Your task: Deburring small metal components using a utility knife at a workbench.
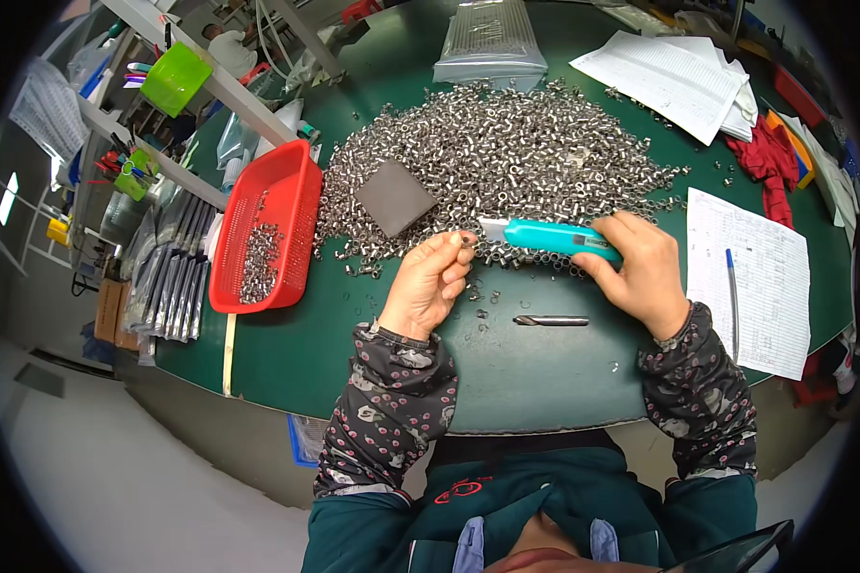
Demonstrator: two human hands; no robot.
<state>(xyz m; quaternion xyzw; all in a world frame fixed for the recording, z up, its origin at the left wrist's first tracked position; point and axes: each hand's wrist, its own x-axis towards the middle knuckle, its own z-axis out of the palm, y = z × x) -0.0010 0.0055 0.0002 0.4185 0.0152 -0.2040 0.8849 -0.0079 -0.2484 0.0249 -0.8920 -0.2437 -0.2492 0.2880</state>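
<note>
My left hand pinches a small metal ring between thumb and fingertips. In my right hand is a teal utility knife, held level. Its blade points left and lies close to the ring; whether they touch I cannot tell. Just beyond both hands spreads a big heap of small shiny metal rings. A dark grey square block rests on the heap's left side. Nearer me, a fluted drill bit lies on the green table, with a few loose rings and shavings beside it.
A red basket with some rings stands at the left. Printed sheets with a blue pen lie at the right, more papers farther back. A clear plastic bag sits behind the heap. Another person is far off.
</note>
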